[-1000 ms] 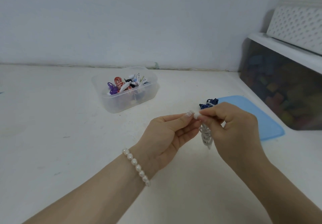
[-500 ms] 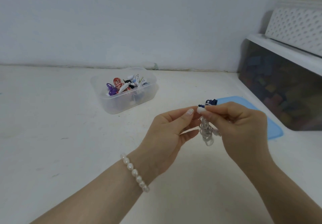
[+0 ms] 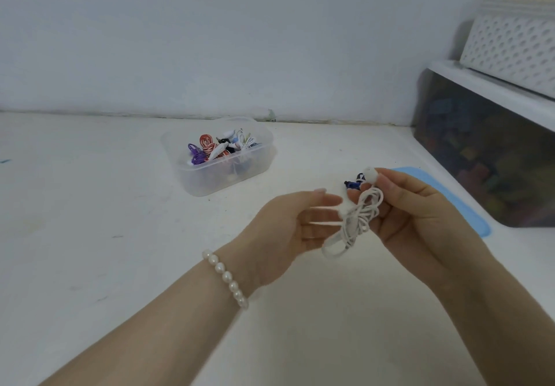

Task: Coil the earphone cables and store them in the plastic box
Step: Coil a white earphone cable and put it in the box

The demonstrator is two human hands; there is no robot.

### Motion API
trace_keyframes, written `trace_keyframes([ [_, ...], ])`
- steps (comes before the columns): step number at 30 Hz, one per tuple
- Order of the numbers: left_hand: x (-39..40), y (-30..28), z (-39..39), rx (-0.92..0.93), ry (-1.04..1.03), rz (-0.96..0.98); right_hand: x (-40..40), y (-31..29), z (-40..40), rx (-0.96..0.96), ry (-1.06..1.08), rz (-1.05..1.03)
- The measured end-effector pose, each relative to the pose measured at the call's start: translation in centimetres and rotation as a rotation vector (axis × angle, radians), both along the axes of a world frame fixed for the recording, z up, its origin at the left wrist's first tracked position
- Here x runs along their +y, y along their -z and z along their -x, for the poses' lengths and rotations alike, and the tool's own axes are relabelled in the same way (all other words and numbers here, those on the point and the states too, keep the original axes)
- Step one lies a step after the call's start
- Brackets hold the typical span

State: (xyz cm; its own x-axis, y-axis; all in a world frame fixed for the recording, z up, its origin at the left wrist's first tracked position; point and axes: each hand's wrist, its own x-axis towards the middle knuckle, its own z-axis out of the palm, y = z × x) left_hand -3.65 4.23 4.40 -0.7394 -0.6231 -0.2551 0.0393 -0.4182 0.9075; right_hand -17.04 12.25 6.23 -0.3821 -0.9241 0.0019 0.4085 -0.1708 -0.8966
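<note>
A coiled white earphone cable (image 3: pixel 357 220) hangs in the air between my hands, its white earbud pinched at the top by my right hand (image 3: pixel 420 220). My left hand (image 3: pixel 288 229), with a pearl bracelet on the wrist, is beside the coil with its fingers straight and relaxed, holding nothing. A dark blue earphone bundle (image 3: pixel 354 183) lies on the table just behind the coil. The clear plastic box (image 3: pixel 258 172) stands further back to the left with several coloured coiled earphones inside.
The box's blue lid (image 3: pixel 468 214) lies flat on the white table behind my right hand. A dark translucent storage bin (image 3: pixel 486 148) with a white perforated basket (image 3: pixel 513 43) on top fills the right side. A wall runs along the back.
My left hand has let go of the white coil and its fingers have straightened. My right hand has turned palm-up and lifted slightly, keeping the earbud and the coil.
</note>
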Motion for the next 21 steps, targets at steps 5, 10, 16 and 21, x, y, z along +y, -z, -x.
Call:
trace_keyframes([
  [5,0.36,-0.31,-0.24,0.158,0.182,-0.084,-0.05,0.11,0.44,-0.070,-0.076,0.020],
  [10,0.07,0.17,-0.29,0.178,0.087,0.073,-0.18,0.34,0.96,-0.115,-0.064,0.018],
  [16,0.01,0.27,-0.27,0.065,-0.015,0.222,-0.19,0.50,0.87,0.025,-0.054,-0.133],
  [21,0.24,0.07,-0.25,0.015,0.009,0.220,-0.32,0.92,0.69,0.186,-0.072,-0.314],
])
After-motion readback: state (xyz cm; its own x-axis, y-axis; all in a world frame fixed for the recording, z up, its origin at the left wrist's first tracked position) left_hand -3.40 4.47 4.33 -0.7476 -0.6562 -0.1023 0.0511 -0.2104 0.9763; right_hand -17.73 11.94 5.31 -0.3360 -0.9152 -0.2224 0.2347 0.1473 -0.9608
